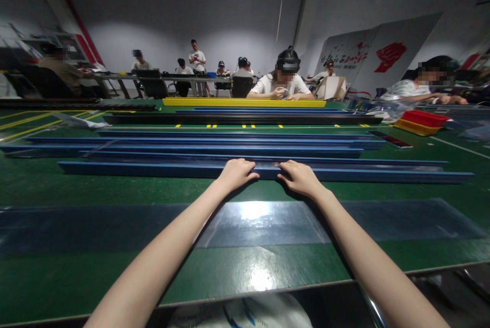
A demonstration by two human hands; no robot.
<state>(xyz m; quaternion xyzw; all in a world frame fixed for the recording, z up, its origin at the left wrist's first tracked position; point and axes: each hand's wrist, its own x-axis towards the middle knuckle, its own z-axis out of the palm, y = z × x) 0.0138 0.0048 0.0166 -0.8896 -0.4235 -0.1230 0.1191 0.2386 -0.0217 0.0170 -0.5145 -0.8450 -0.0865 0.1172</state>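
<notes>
Both arms reach forward over a green table to a long blue channel strip (153, 168) lying crosswise. My left hand (238, 172) is closed on the strip near its middle, thumb on the near side and fingers over the top. A short gap to the right, my right hand (297, 177) grips the same strip in the same way. Between my forearms and beyond them on both sides, a long clear plastic sheet (264, 226) lies flat, shining under the light. More blue strips (229, 143) lie parallel just behind.
Farther back lie a black strip (245, 119) and a yellow strip (245, 102). At right are a phone (390, 139), a red and yellow bin (420, 121) and crumpled clear plastic (396, 108). A person (281, 80) sits opposite; others work behind. The table edge (214, 298) runs nearest me.
</notes>
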